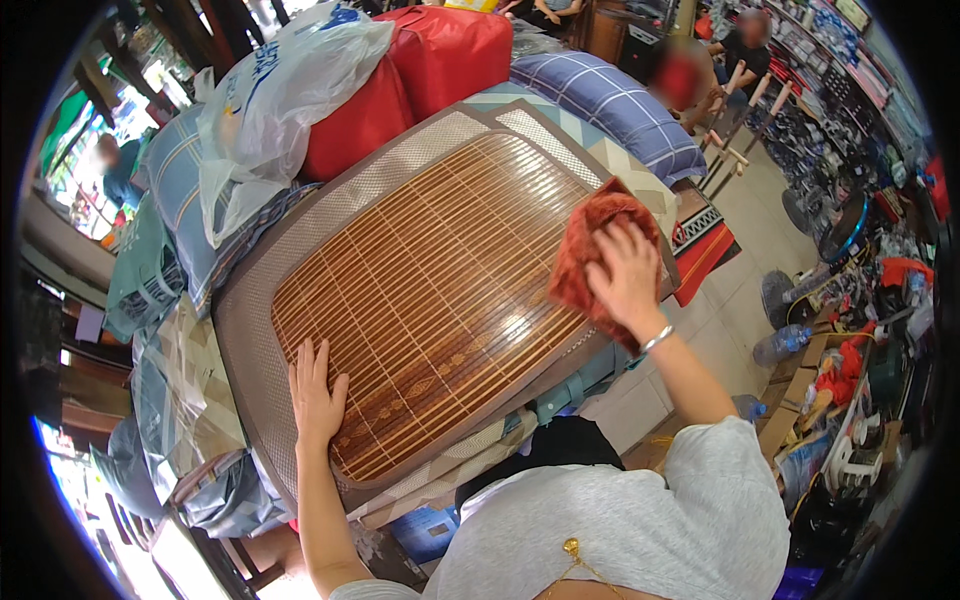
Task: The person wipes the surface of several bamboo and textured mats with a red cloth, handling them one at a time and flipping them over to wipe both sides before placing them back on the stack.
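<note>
A bamboo-slat mat point(442, 285) with a grey-brown fabric border lies before me on a pile of bedding. Its slats shine, and a darker patterned band runs along the near side. My left hand point(317, 390) rests palm down on the mat's near left part, fingers slightly apart, holding nothing. On the right edge, my right hand point(626, 270) holds a bunched red plush cloth point(574, 259) against the surface, palm down. Part of the cloth is hidden under that hand. Another mat with a similar border point(536, 131) shows beneath at the far corner.
Red bags point(450, 56), a white plastic bag point(300, 90) and a blue checked pillow point(607, 105) crowd the far side. Packed bedding point(187, 382) lies left. Wooden-handled tools point(757, 97) stand beyond the right corner. Boxes and goods point(832, 375) line the right. People sit farther back.
</note>
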`<state>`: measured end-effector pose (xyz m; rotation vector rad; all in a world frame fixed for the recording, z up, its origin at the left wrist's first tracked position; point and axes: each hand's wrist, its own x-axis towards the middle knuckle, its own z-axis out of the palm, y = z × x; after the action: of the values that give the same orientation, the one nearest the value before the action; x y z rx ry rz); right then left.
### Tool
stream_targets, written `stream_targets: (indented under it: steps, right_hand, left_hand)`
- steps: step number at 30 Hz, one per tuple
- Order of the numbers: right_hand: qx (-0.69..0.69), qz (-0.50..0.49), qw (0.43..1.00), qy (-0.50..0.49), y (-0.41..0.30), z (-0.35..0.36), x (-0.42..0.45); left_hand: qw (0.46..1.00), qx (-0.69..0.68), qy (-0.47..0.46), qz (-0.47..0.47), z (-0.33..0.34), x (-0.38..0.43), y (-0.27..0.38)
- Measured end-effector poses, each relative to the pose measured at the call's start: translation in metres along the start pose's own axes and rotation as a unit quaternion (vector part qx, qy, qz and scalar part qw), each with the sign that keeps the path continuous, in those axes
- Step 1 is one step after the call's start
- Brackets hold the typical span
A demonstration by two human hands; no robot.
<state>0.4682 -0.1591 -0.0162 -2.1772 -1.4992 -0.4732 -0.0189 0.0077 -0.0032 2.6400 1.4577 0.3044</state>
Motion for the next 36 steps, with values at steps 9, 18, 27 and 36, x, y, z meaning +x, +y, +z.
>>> stream_targets:
  steps: [9, 18, 27, 36]
  right_hand:
    - [0.285, -0.307, 0.896, -0.146, -0.227, -0.027, -0.069]
    - [0.111, -0.297, 0.935, -0.160, -0.055, -0.045, -0.004]
    - [0.085, -0.357, 0.902, -0.226, -0.076, -0.031, 0.003]
    - [0.250, -0.531, 0.771, -0.246, -0.323, -0.015, -0.041]
  left_hand:
    - [0.999, -0.026, 0.008, -0.029, -0.002, 0.002, 0.002]
    - [0.998, -0.058, -0.028, -0.027, -0.026, -0.028, -0.017]
    - [0.998, -0.048, -0.008, -0.031, -0.017, -0.028, -0.017]
    - [0.981, -0.194, 0.000, 0.005, -0.006, -0.021, -0.054]
